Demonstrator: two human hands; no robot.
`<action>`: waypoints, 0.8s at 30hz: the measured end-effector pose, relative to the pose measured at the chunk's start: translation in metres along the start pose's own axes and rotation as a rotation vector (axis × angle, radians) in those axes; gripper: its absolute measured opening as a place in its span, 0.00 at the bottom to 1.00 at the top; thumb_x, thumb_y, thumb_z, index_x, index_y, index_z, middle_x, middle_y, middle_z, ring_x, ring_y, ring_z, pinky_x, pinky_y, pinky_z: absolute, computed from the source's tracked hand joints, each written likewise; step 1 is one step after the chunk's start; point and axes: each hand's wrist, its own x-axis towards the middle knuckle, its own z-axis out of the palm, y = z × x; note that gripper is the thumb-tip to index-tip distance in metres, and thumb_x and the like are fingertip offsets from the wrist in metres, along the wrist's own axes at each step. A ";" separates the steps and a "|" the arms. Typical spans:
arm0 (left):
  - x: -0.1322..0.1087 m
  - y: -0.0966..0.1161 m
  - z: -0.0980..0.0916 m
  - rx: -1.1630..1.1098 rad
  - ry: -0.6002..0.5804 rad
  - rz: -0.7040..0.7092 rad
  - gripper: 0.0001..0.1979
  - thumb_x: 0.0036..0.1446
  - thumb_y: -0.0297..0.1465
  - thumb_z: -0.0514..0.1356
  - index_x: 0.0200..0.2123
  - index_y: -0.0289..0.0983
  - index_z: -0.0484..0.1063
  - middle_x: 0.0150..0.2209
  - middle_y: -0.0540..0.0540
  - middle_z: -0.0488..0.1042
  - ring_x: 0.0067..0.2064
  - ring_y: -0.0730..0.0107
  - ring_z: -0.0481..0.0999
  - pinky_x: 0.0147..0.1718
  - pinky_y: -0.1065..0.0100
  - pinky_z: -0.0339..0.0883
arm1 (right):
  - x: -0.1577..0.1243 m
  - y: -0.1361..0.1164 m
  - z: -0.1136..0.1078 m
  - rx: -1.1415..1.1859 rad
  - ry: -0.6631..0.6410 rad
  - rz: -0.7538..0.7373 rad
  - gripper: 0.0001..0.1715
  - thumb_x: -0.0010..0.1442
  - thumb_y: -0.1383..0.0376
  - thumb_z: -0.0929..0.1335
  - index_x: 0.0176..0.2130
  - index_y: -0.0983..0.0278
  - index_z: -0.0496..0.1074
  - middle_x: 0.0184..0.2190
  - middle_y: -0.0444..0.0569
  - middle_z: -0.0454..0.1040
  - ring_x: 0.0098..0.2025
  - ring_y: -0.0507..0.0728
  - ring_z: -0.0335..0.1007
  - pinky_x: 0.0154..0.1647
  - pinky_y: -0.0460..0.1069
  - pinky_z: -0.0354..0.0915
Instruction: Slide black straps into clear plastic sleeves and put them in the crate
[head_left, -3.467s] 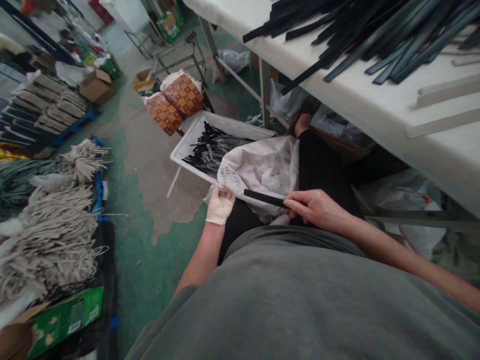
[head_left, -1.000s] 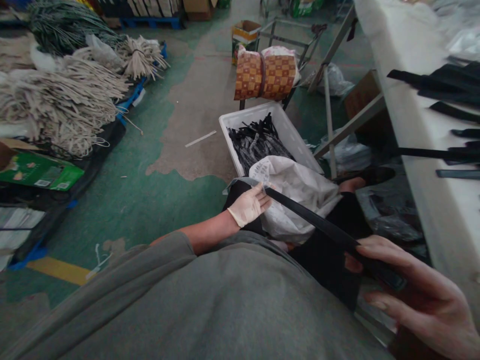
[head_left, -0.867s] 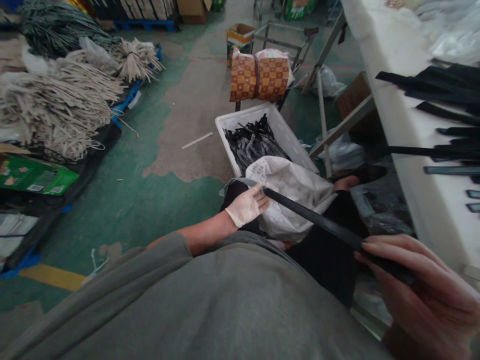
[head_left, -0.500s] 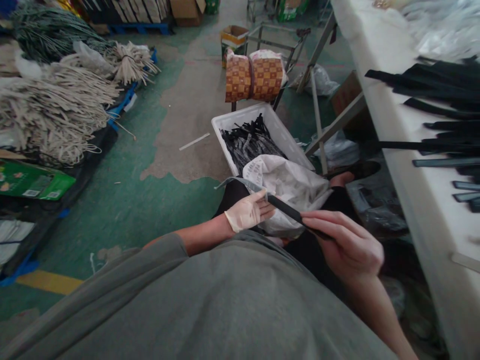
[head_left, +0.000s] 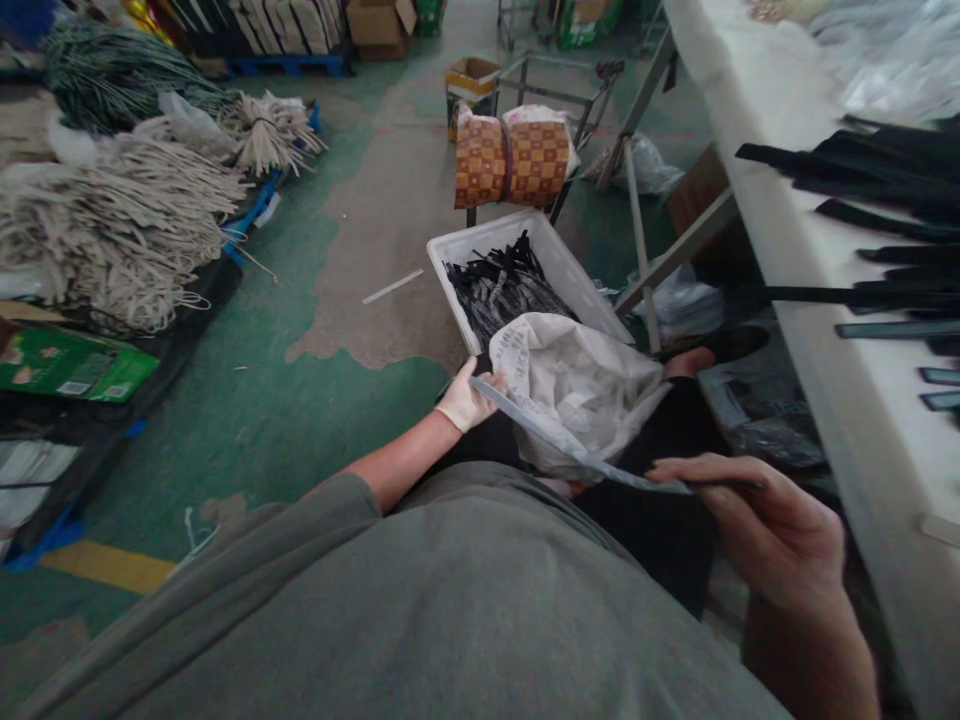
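A long grey-and-black strip [head_left: 570, 446] stretches across my lap between both hands. My left hand [head_left: 471, 398], in a pale glove, is closed on its far end, thumb on top. My right hand [head_left: 772, 520], bare, pinches the near end between thumb and fingers, close to the table side. Beneath the strip a whitish sack [head_left: 600, 385] with printed lettering lies over my legs and the near end of a white plastic crate [head_left: 566, 255]. Many black strips [head_left: 510, 285] lie in that crate.
On the right a white table [head_left: 795, 220] carries several black strips [head_left: 892, 180] overhanging toward me. A stool with a checked cushion [head_left: 514, 160] stands beyond the crate. Bundles of pale cords [head_left: 112, 230] lie on the left. A metal table leg [head_left: 679, 250] slants near my foot.
My right hand has moved right and toward me with its end of the strip. My left hand has shifted slightly left and away. More of the strip's grey side now shows between them.
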 end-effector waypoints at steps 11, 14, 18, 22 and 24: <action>-0.001 -0.004 0.029 0.798 -0.495 0.215 0.17 0.62 0.37 0.59 0.50 0.33 0.72 0.37 0.41 0.79 0.29 0.72 0.77 0.24 0.76 0.63 | 0.018 0.018 0.006 0.219 -0.170 0.252 0.13 0.59 0.54 0.71 0.35 0.60 0.80 0.54 0.51 0.75 0.55 0.62 0.71 0.57 0.55 0.65; -0.010 -0.037 0.036 1.157 -0.732 0.097 0.22 0.59 0.41 0.61 0.52 0.34 0.73 0.40 0.39 0.80 0.33 0.69 0.78 0.26 0.75 0.64 | 0.045 0.038 0.015 0.353 -0.058 0.278 0.17 0.55 0.50 0.72 0.37 0.60 0.81 0.63 0.49 0.66 0.63 0.64 0.61 0.64 0.58 0.55; -0.017 -0.062 0.035 1.410 -0.884 -0.022 0.22 0.59 0.45 0.60 0.47 0.35 0.76 0.36 0.41 0.80 0.31 0.69 0.76 0.29 0.71 0.66 | 0.066 0.059 0.011 0.557 0.028 0.222 0.17 0.52 0.50 0.74 0.36 0.59 0.81 0.57 0.49 0.73 0.60 0.63 0.65 0.64 0.60 0.53; -0.021 -0.066 0.039 1.440 -0.934 -0.044 0.23 0.59 0.47 0.59 0.47 0.34 0.76 0.39 0.40 0.80 0.38 0.64 0.77 0.39 0.65 0.68 | 0.067 0.055 0.006 0.595 0.092 0.107 0.13 0.56 0.54 0.73 0.36 0.58 0.81 0.46 0.48 0.80 0.53 0.60 0.72 0.62 0.58 0.57; -0.024 -0.066 0.050 1.348 -0.949 0.106 0.27 0.57 0.47 0.61 0.52 0.34 0.73 0.47 0.39 0.78 0.46 0.59 0.76 0.49 0.61 0.66 | 0.065 0.045 0.010 0.554 0.095 0.083 0.13 0.56 0.54 0.73 0.37 0.58 0.81 0.42 0.48 0.81 0.50 0.60 0.74 0.59 0.57 0.61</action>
